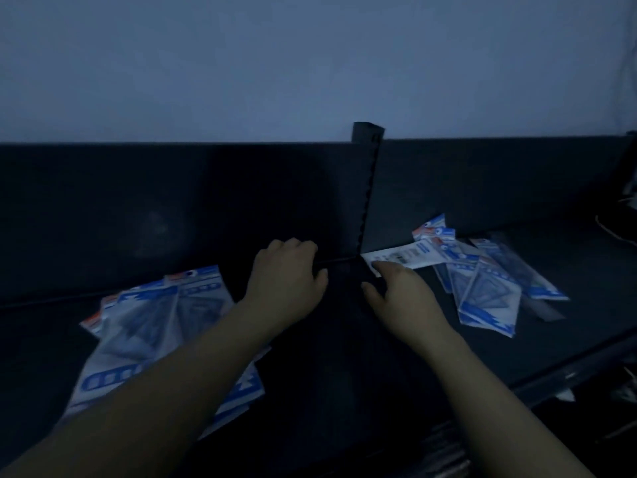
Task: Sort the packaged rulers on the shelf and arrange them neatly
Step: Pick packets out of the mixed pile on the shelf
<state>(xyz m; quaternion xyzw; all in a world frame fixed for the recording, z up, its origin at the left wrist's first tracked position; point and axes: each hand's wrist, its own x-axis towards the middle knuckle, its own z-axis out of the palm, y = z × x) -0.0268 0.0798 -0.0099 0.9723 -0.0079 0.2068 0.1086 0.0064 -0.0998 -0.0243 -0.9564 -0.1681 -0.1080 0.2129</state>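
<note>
Left forearm [165, 384] and right forearm [482, 391] come in from the bottom, both reaching to the middle of the shelf [568, 339]. It's really dark, so bear with me.

The left hand [286, 270] has its fingers curled over, knuckles up, right at the foot of the dark upright post [365, 188]. Honestly can't tell if it's got hold of anything; it's just black under there.

The right hand [396, 291] sits just beside it, the two hands close but apart. Fingers look fairly straight, thumb spread out, nothing plainly gripped. Its fingertips are at the near edge of a white package [403, 257] lying flat just beyond them.

The packaged rulers are in two messy heaps. One pile [155, 322] lies left of the left hand, partly under that forearm. The other pile [482, 281] is fanned out to the right of the right hand, packs overlapping at all angles. Behind both hands is the shelf's dark back panel [172, 201], with a pale wall [310, 63] above.
</note>
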